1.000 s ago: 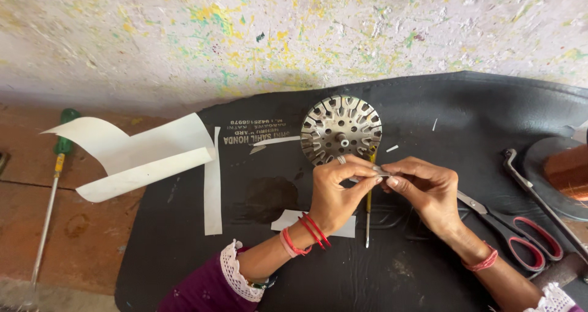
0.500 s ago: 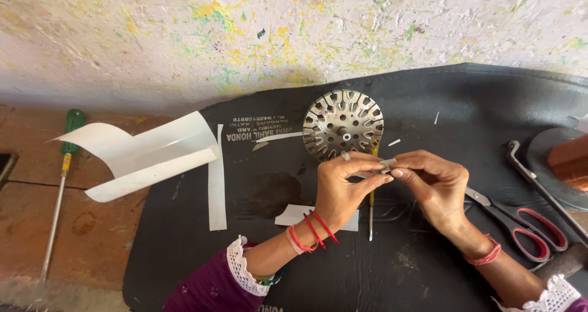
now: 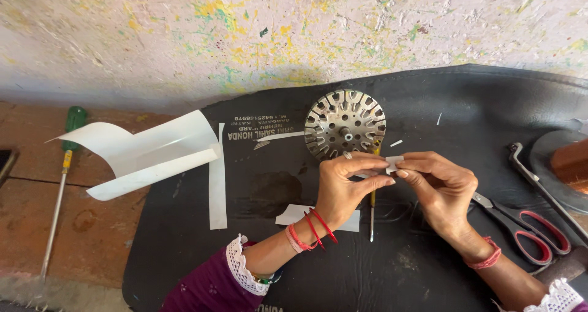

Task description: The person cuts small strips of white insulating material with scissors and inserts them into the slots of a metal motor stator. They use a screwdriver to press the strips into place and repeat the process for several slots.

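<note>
left hand [image 3: 344, 186] + right hand [image 3: 440, 186]: both pinch small white paper slip [image 3: 394, 163] | round silver slotted metal disc [image 3: 345, 124] just above | pinch near edge, fold neat

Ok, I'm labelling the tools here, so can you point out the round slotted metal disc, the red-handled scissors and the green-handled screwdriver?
Round slotted metal disc [image 3: 346, 123]: head view, on its perforated face beside the hub.
Red-handled scissors [image 3: 539, 238]: head view, on a red handle loop.
Green-handled screwdriver [image 3: 75, 120]: head view, on the green grip.
</note>
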